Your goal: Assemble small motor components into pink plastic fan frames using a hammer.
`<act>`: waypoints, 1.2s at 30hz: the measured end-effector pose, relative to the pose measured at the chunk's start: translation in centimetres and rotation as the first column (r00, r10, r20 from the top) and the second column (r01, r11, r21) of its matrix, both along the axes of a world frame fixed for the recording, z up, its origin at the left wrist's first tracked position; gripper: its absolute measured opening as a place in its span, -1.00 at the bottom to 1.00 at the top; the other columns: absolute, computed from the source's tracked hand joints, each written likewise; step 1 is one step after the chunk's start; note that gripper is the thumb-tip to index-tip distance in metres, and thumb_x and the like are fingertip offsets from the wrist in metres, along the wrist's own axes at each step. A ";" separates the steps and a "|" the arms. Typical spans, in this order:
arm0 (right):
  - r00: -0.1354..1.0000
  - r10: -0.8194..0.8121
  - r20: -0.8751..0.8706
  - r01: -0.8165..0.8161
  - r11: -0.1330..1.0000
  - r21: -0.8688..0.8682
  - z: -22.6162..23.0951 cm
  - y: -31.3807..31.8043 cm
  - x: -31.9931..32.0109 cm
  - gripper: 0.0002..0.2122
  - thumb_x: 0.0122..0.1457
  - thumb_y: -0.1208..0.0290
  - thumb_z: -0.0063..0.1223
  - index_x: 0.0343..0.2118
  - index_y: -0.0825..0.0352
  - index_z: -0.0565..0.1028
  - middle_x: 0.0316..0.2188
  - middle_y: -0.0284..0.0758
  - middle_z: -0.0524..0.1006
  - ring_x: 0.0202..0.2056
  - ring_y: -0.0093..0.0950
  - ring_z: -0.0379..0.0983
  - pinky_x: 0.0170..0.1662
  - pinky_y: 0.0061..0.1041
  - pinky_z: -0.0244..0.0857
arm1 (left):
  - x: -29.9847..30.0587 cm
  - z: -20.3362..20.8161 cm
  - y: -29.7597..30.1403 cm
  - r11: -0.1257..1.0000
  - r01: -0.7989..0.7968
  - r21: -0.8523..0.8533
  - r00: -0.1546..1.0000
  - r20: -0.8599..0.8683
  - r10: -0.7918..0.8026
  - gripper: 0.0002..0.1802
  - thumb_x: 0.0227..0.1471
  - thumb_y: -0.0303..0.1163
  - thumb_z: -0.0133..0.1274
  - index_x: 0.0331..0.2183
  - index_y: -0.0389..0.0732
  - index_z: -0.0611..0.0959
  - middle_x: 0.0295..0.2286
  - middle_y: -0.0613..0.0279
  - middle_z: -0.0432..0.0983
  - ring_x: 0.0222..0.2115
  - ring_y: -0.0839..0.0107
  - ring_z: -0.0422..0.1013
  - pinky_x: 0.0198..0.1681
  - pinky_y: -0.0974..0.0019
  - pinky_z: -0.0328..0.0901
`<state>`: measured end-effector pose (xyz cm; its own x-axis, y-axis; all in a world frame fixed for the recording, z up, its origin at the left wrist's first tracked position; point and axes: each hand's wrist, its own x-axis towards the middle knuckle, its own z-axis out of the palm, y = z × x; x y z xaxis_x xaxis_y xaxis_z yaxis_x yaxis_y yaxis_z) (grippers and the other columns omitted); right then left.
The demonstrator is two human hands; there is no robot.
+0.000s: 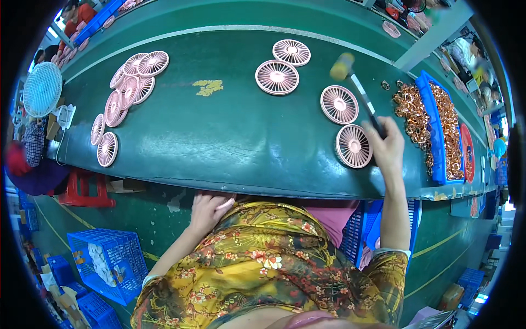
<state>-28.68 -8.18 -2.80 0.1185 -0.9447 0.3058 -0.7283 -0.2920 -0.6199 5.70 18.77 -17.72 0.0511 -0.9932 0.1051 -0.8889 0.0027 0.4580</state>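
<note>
My right hand [388, 145] is closed round the dark handle of a mallet [361, 90], its yellowish head raised over the green table and slightly blurred. Just left of this hand lies a pink slotted disc [354, 146], with another pink disc [339, 105] behind it. Down at the table's front edge, by my lap, my left hand [209, 211] has its fingers curled and partly hidden. A small pale pink edge shows at those fingers; what it belongs to I cannot make out.
Two pink discs [277, 77] lie at the far middle, and several more overlap in a curved row [129, 92] at left. Copper-coloured rings fill a blue tray [431, 129] and spill beside it [412, 109]. A blue crate [112, 263] and red stool [87, 189] stand lower left.
</note>
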 end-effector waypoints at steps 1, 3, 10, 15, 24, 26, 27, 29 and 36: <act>0.993 -0.093 -0.071 0.095 0.995 0.017 1.1 -0.4 0.4 -0.67 0.02 0.14 0.24 -0.45 0.37 0.50 -0.56 -0.22 0.47 -0.50 -0.34 0.41 -0.40 -0.38 0.24 | 0.0 -0.7 -0.4 0.978 0.004 0.208 1.000 0.023 -0.009 -0.62 -0.13 -0.08 0.25 -0.34 -0.16 0.68 -0.26 0.06 0.53 -0.25 0.07 0.42 -0.22 0.10 0.32; 0.957 -0.206 -0.202 0.198 0.978 -0.059 1.2 -2.2 -0.4 -0.63 0.04 0.07 0.20 -0.50 0.36 0.48 -0.55 -0.16 0.49 -0.47 -0.20 0.45 -0.37 -0.26 0.26 | 0.0 -1.5 -1.8 0.760 -0.039 0.649 0.987 -0.094 0.131 -0.45 -0.15 0.09 0.22 -0.25 -0.16 0.65 -0.17 -0.05 0.48 -0.11 0.02 0.35 -0.08 0.05 0.26; 0.926 0.026 -0.376 -0.099 0.979 -0.176 -0.3 0.9 -1.3 -0.39 0.02 0.09 0.21 0.08 0.34 0.33 0.08 -0.07 0.33 0.11 -0.08 0.23 0.13 -0.17 0.12 | 0.5 -2.1 -2.1 0.990 0.024 0.137 0.997 -0.074 -0.014 -0.57 -0.16 -0.12 0.21 -0.19 -0.06 0.64 -0.19 0.04 0.51 -0.17 -0.03 0.41 -0.06 0.04 0.30; 0.841 0.344 -0.417 -0.345 0.936 0.076 1.4 5.4 0.4 -0.22 -0.06 0.04 0.27 0.24 0.10 0.19 0.28 -0.09 0.03 0.28 0.01 -0.09 0.27 -0.06 -0.12 | 1.9 1.0 -0.3 0.896 -0.022 0.443 0.912 -0.358 0.199 -0.56 -0.09 -0.11 0.18 -0.18 -0.15 0.65 -0.28 0.01 0.56 -0.28 0.25 0.49 -0.24 0.23 0.38; 0.717 0.482 -0.504 -0.508 0.856 0.095 -0.5 2.7 6.2 -0.33 0.02 -0.03 0.17 0.21 0.00 0.24 0.30 -0.13 -0.01 0.31 -0.06 -0.18 0.20 0.25 -0.23 | 6.0 16.5 -0.9 0.992 0.126 -0.006 0.481 -0.874 -0.066 -0.14 -0.11 0.18 0.17 -0.05 -0.45 0.52 -0.12 -0.20 0.48 -0.11 0.06 0.47 0.00 0.07 0.34; 0.729 0.482 -0.486 -0.516 0.853 0.072 -0.8 1.2 8.0 -0.32 0.01 -0.05 0.17 0.21 0.00 0.23 0.29 -0.13 -0.01 0.32 -0.07 -0.20 0.18 0.32 -0.25 | 5.6 16.8 -5.4 0.994 0.062 -0.090 0.609 -0.786 -0.109 -0.38 -0.17 -0.29 0.29 -0.04 -0.34 0.54 0.01 -0.13 0.38 0.02 0.14 0.36 0.09 0.08 0.24; 0.737 0.478 -0.478 -0.521 0.852 0.050 -1.4 0.2 9.1 -0.32 0.01 -0.06 0.15 0.21 -0.02 0.23 0.28 -0.13 0.00 0.30 -0.04 -0.17 0.17 0.34 -0.23 | 5.1 17.7 -8.3 0.976 0.123 -0.182 0.816 -0.541 -0.204 -0.39 -0.23 -0.32 0.30 -0.06 -0.28 0.56 0.05 -0.11 0.34 0.06 0.10 0.31 0.13 0.09 0.18; 0.749 0.463 -0.474 -0.513 0.858 0.028 -1.5 -1.7 10.9 -0.34 0.03 -0.09 0.12 0.20 -0.03 0.23 0.27 -0.13 0.02 0.28 0.00 -0.13 0.16 0.36 -0.20 | 4.4 16.5 -13.6 0.931 0.227 -0.286 0.939 -0.190 -0.287 -0.38 -0.22 -0.25 0.30 -0.06 -0.22 0.55 0.03 -0.12 0.34 0.06 -0.03 0.28 0.14 0.07 0.16; 0.849 0.277 -0.450 -0.407 0.886 -0.221 -4.1 -14.0 17.2 -0.50 0.12 0.08 0.00 0.14 0.08 0.30 0.18 -0.17 0.19 0.24 -0.06 0.01 0.16 0.25 -0.11 | 3.2 12.0 -33.5 0.826 0.425 -0.371 0.903 0.237 -0.358 -0.30 -0.13 -0.18 0.24 0.06 -0.10 0.41 0.15 -0.11 0.10 0.17 -0.14 0.05 0.20 -0.04 0.07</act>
<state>-11.53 -22.22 -6.86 0.5880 -0.6912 0.4202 -0.7088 -0.6905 -0.1440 8.93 -14.69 -5.71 -0.3821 -0.7927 0.4751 -0.8305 0.5200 0.1996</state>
